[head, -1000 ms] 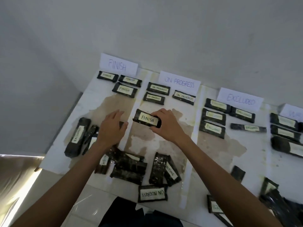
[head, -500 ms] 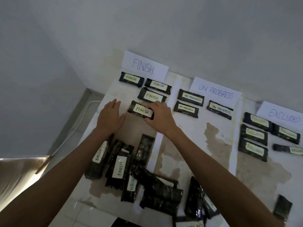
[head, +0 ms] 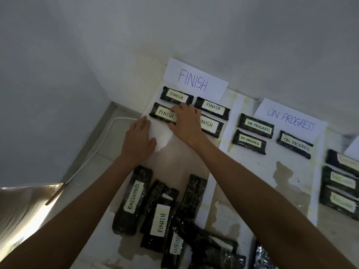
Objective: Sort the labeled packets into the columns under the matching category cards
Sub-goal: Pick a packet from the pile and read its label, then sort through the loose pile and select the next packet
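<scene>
My right hand (head: 186,121) pinches the right end of a black packet labeled FINISH (head: 162,114), low over the table in the left column under the FINISH card (head: 194,81). Three other FINISH packets lie there: one at the top left (head: 175,96), one at the top right (head: 212,108), and one (head: 210,126) partly hidden behind my right hand. My left hand (head: 138,139) rests flat on the white table (head: 194,160), fingers straight, just below the held packet. An ON PROGRESS card (head: 290,118) heads the neighbouring column with three packets.
A heap of unsorted packets lies near me, including one marked EXCLUDED (head: 134,199) and one marked FINISH (head: 161,222). EXCLUDED packets (head: 340,183) sit at the right edge. The table's left edge drops to the floor, where a white cable (head: 93,152) runs.
My right hand has carried the FINISH packet up and left from mid-table into the FINISH column. My left hand moved up alongside it. The view swung left.
</scene>
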`<state>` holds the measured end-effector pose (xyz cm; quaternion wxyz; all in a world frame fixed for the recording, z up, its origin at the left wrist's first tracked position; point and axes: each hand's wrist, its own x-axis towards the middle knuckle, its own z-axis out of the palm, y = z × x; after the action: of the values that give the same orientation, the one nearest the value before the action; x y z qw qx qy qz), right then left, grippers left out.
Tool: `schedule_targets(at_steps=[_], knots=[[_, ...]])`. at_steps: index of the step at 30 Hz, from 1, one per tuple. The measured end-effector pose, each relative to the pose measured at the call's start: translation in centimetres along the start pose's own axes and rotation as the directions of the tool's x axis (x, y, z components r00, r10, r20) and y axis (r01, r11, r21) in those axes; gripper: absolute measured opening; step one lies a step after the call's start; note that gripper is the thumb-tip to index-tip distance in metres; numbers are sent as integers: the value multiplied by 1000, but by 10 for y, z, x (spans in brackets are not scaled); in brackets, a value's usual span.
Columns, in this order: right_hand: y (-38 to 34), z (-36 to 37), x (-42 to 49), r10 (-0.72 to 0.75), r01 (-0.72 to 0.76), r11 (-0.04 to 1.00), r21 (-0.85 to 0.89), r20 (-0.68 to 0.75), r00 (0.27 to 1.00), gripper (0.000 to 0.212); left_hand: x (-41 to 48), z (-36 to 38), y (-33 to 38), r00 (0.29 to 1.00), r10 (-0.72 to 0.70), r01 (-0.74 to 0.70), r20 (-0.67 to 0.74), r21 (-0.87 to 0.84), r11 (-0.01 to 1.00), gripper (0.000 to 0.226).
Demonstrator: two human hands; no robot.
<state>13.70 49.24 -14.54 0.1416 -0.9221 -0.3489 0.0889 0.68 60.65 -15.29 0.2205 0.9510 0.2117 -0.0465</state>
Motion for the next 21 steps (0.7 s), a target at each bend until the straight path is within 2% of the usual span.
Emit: schedule_targets(at_steps=[6,12,17,21], knots=[[-1,5,3,11,-12,998,57,22,1000,47,0,-2,-7,999,28,-28,42,6,1000,62],[-16,-3,-22,-89,89,996,22,18,996,50,-26,-7,-7,1000,-19,20,15,-91,996,58],[-42,-8,-68,-252,207,956,207,227,941,43,-84,-3,-12,996,-91,86,-16,-179,980,47],[-62,-3,-93,-383,348,924,162,398,833,55,-134,6,-22,988,-155,153,10,-211,965,43]])
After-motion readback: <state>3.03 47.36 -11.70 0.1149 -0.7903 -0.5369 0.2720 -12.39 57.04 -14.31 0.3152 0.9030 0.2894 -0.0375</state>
